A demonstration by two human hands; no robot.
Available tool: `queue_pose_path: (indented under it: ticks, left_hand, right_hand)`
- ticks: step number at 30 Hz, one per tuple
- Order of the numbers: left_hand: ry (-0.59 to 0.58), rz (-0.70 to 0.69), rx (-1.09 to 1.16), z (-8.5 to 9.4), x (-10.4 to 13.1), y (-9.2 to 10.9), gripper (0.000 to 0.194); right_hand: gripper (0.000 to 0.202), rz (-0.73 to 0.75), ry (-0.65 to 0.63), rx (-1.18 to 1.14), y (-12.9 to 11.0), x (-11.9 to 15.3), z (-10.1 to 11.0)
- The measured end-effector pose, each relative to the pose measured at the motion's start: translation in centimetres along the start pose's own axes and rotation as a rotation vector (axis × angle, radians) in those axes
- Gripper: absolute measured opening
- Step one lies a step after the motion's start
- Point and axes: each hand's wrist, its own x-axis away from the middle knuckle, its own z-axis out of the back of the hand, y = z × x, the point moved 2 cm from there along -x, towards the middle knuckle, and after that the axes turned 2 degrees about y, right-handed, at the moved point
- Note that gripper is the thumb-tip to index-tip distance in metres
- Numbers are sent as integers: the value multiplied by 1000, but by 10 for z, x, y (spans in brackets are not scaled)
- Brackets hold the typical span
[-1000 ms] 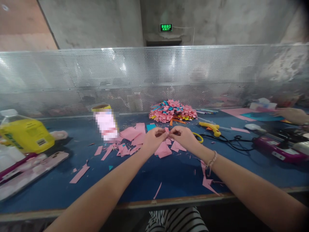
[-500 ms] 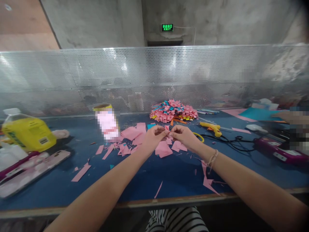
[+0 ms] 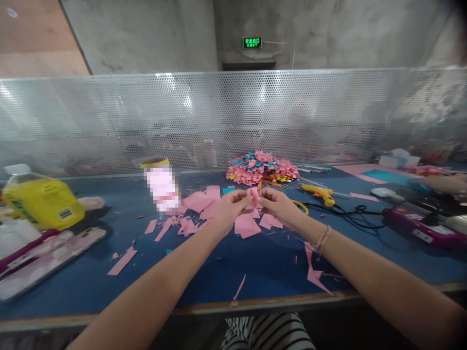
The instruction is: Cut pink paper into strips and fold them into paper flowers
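Between the fingertips of both hands is a small piece of pink paper (image 3: 252,196), bent or folded. My left hand (image 3: 233,205) pinches its left side, and my right hand (image 3: 276,204) pinches the right side. Just beneath the hands lie loose pink paper squares (image 3: 247,225) on the blue tabletop (image 3: 215,272). Larger pink sheets (image 3: 199,200) are stacked to the left of my left hand. Behind the hands sits a heap of folded pink, blue and yellow paper pieces (image 3: 260,167).
A yellow glue gun (image 3: 319,193) and purple power strip (image 3: 425,226) lie right. A phone (image 3: 69,250), a jug of yellow liquid (image 3: 42,201) and a blurred yellow-rimmed container (image 3: 160,182) stand or lie left. A perforated metal screen (image 3: 146,121) borders the back. Another person's hand (image 3: 447,184) shows at far right.
The pink paper between my fingers now shows a larger, more upright face. At the far right, the other person's hand has drawn away from the blue sheet.
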Motion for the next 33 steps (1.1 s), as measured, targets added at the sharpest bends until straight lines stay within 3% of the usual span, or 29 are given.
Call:
queue_pose_path:
  ticks: [7,13,19,28,33]
  left_hand:
    - [-32,27,52,2,-1,4,10]
    - [-17,79,5,1,0,2,17]
    - [-1,107,-2,1,1,0,13]
    - [-37,142,32,3,2,5,13]
    - [-22,82,7,4,0,3,14]
  right_hand:
    - [12,16,33,6,3,-3,5]
    - [11,58,13,59,4,-3,6]
    - [12,37,92,108,6,-4,8]
    - [8,-17,84,-54,0,-3,6]
    - [10,-10,94,-80,1,-3,7]
